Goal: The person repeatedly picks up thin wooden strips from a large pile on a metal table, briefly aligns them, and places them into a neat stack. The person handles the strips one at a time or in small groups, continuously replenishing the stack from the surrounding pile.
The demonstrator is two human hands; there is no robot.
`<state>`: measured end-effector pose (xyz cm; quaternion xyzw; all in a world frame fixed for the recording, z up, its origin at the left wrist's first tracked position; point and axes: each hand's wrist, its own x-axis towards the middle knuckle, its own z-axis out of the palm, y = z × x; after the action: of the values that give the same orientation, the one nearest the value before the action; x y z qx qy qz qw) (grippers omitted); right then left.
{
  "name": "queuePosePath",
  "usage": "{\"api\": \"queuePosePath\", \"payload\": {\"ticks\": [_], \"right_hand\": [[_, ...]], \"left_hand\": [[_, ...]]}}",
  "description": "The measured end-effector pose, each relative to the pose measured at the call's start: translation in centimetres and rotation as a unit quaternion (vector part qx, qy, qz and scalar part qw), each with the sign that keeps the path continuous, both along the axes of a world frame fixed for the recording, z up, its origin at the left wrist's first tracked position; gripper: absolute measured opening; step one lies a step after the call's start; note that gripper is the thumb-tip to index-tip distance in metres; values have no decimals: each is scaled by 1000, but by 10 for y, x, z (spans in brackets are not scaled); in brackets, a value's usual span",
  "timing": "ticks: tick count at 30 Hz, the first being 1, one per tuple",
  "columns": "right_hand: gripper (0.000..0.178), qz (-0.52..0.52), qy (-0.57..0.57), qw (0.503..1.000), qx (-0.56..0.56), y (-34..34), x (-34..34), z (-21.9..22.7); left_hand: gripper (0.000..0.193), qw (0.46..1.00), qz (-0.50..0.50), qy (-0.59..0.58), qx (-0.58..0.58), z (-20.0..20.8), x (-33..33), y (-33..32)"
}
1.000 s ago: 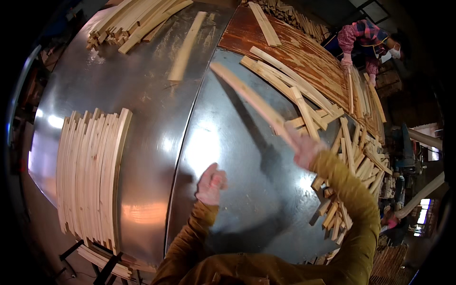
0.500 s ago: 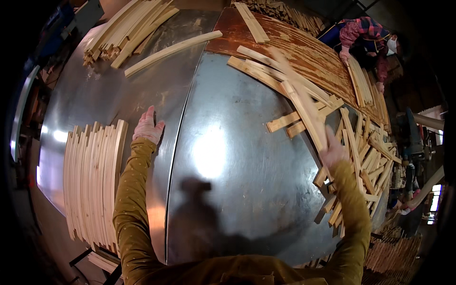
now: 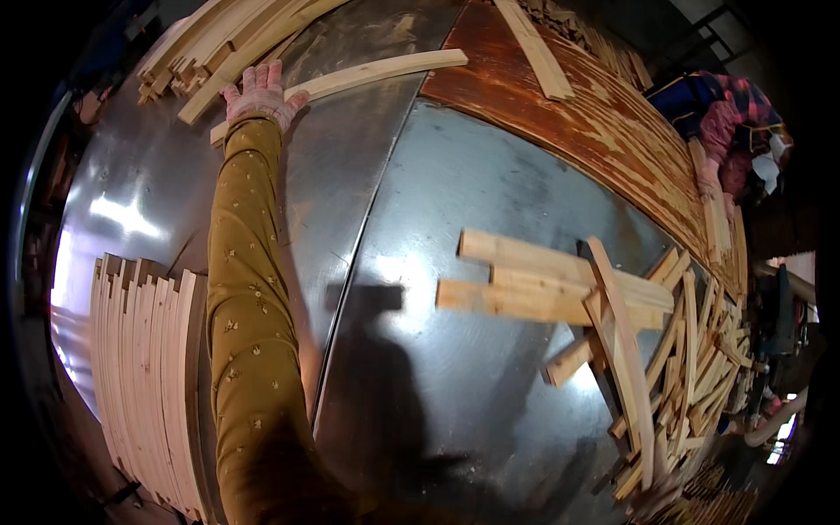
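Observation:
My left hand [image 3: 261,94] reaches far forward with its fingers spread. It is over the left end of a lone pale wooden strip [image 3: 376,73], beside a pile of wooden strips [image 3: 214,44]; whether it touches either cannot be made out. My right hand [image 3: 658,497] is a blurred shape at the lower right, by the near end of a long wooden strip [image 3: 623,341]. Its fingers are smeared, so its grip does not show. That strip lies slanted across shorter wooden pieces [image 3: 525,296].
A neat row of upright-looking strips [image 3: 144,376] sits at the left edge of the metal table [image 3: 490,184]. Jumbled wood pieces [image 3: 700,376] heap up at right. Beyond a worn brown board [image 3: 595,122], another person [image 3: 735,131] bends over more strips.
My left hand has gone forward from the bare metal to the lone strip. My right hand has drawn back toward me at the lower right. The far strips now lie nearer, and the view has shifted.

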<state>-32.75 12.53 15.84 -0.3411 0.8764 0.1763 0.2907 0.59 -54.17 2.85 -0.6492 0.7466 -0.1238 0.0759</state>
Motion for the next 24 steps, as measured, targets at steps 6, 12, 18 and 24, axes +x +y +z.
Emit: {"api": "queuePosePath", "payload": {"ticks": [6,12,18,24], "right_hand": [[68,-8,-44,999,25,22,62,-67],[69,153,-58,986,-21,53,132,-54],[60,336,-68,821,-457,-92,156,22],[83,360,-381,822,-222,-38,235,-56]], "left_hand": [[74,996,-28,56,56,-29,50,4],[59,923,-73,176,335,27,54,163],[64,926,-251,249,135,69,176,354],[74,891,-450,51,38,149,198,451]]}}
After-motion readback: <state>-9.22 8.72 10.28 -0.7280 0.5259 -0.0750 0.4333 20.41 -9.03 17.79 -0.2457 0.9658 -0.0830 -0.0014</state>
